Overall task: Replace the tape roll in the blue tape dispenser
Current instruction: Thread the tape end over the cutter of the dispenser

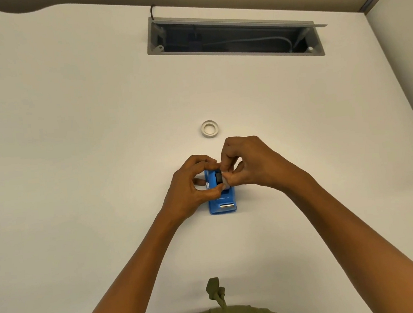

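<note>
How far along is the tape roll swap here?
Midway. One tape roll already lies on the desk, apart from the blue dispenser. Both hands, left hand and right hand, work a roll and black hub over it. Seating it remains.

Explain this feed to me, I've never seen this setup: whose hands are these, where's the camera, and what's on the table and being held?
There is no machine here: a person works with bare hands, filmed by one camera worn on their head, looking forward and down. On the white table lies a blue tape dispenser. The left hand and right hand both pinch a small black and whitish part just above it, likely the roll's hub; the fingers hide most of it. A separate white tape roll lies flat beyond the hands. Farther back is an open cable hatch.
</note>
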The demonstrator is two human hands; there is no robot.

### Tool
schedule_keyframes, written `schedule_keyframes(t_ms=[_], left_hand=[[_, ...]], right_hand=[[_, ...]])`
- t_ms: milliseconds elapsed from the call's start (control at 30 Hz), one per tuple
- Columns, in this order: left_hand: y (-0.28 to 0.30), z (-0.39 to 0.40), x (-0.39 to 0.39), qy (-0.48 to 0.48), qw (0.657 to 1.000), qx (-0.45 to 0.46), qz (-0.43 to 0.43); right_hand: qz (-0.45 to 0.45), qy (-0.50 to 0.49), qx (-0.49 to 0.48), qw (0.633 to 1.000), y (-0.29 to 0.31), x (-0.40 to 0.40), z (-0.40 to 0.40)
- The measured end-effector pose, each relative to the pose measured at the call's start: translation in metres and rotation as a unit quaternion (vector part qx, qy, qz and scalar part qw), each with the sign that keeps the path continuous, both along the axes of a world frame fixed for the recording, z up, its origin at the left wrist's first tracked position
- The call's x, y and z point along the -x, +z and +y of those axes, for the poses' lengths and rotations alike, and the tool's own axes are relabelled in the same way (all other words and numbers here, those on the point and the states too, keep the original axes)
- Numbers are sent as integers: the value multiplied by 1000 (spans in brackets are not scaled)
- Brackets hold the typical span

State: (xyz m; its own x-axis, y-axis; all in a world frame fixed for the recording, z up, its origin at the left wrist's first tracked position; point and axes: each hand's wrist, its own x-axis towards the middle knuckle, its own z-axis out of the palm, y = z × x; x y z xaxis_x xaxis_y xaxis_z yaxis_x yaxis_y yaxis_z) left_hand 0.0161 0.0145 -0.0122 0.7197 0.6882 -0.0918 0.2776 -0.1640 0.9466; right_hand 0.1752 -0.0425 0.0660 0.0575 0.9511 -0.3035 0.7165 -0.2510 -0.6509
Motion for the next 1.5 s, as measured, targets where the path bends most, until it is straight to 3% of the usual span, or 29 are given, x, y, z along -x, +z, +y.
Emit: schedule_keyframes(t_ms=[400, 633, 1133, 1333, 1500], left_hand=[[0, 1, 0, -1, 1000, -3, -1], [1, 0, 0, -3, 1000, -5, -3], [1, 1, 0, -7, 1000, -2, 6], [1, 1, 0, -3, 1000, 0, 5], [2, 1, 0, -3, 1000, -1, 8]], right_hand=[[-24, 13, -43, 999, -6, 1, -4], [81, -93, -67, 990, -14, -7, -23], [-65, -45, -187, 979, -24, 5, -34], [-176, -9, -183, 967, -26, 10, -35], [-198, -15, -158, 967, -27, 13, -34]])
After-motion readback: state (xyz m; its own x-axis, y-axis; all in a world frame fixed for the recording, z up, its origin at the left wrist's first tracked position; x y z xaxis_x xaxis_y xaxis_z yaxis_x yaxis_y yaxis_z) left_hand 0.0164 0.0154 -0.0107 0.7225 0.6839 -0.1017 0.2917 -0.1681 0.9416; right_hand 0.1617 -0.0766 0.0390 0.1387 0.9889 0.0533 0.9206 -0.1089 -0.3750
